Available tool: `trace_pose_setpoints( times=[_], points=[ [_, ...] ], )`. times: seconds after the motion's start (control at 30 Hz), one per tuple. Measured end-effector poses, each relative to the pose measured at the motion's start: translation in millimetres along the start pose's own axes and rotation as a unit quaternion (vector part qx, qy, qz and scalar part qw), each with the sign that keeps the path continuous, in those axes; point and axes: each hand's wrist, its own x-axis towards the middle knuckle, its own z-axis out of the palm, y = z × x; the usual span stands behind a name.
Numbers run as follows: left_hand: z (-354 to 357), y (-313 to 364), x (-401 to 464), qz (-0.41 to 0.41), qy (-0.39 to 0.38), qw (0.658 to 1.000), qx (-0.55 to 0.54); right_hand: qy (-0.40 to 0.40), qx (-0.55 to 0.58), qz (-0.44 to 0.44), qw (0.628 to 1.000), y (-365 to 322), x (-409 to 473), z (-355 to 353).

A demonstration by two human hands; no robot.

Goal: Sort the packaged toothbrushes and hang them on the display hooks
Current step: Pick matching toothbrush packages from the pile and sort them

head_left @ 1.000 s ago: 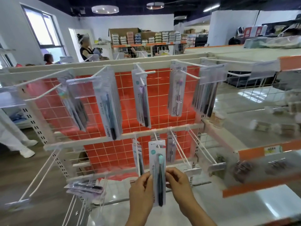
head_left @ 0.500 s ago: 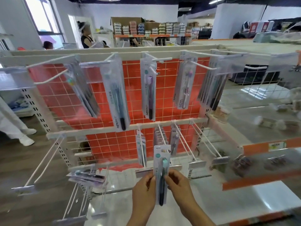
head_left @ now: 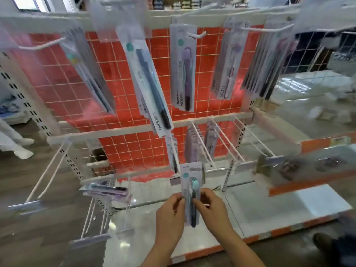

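I hold one packaged toothbrush (head_left: pixel 190 182), teal head and dark handle, upright in front of the lower hook row. My left hand (head_left: pixel 169 214) pinches its left edge and my right hand (head_left: pixel 212 207) pinches its right edge. Its top sits at the tip of a long white hook (head_left: pixel 202 149) on the middle rail; I cannot tell whether it is threaded on. More packaged toothbrushes hang behind on that row (head_left: pixel 192 147). The top row holds several hanging packs, among them a dark brush pack (head_left: pixel 148 87) and a purple brush pack (head_left: pixel 183 68).
The rack has an orange grid back panel (head_left: pixel 123 74). Bare long hooks (head_left: pixel 250 137) stick out to the right and at lower left (head_left: pixel 46 170). A small pile of packs (head_left: pixel 106 189) lies on lower-left hooks. An orange-edged shelf (head_left: pixel 308 182) stands right. Someone's white shoe (head_left: pixel 23 153) is at far left.
My view tilted down and moved closer to the rack. Both hands kept their pinch on the pack and carried it slightly right and forward toward the lower-row hook.
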Motion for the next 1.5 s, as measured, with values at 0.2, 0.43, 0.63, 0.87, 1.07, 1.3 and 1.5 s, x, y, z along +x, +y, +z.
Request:
trace_pose_setpoints(
  times=[0.2, 0.43, 0.63, 0.87, 1.07, 1.3, 1.5],
  points=[
    [17.1, -36.1, 13.2, 0.037, -0.009, 0.999, 0.018, 0.039, 0.009, -0.018, 0.999, 34.3, 9.3, 11.0],
    [57.7, -85.5, 44.8, 0.066, -0.018, 0.998, -0.003, 0.079, 0.015, -0.036, 0.996, 101.1, 39.4, 16.5],
    [75.9, -111.5, 70.8, 0.1, -0.031, 0.994, 0.009, 0.087, 0.005, -0.056, 0.995, 143.2, 68.5, 26.0],
    [89.2, -129.5, 93.0, 0.131, -0.019, 0.991, -0.004, 0.102, 0.003, -0.116, 0.988, 158.8, 91.5, 28.0],
    [85.7, -131.2, 94.8, 0.168, 0.059, 0.983, -0.038, 0.102, -0.007, -0.199, 0.975, 148.9, 95.4, 33.6],
    [71.7, -133.3, 96.5, 0.195, 0.118, 0.973, -0.047, 0.091, 0.007, -0.222, 0.971, 137.0, 98.1, 48.0],
    [71.3, -139.4, 93.8, 0.265, 0.133, 0.955, 0.001, 0.105, 0.026, -0.216, 0.97, 142.9, 93.3, 53.2]
  ],
)
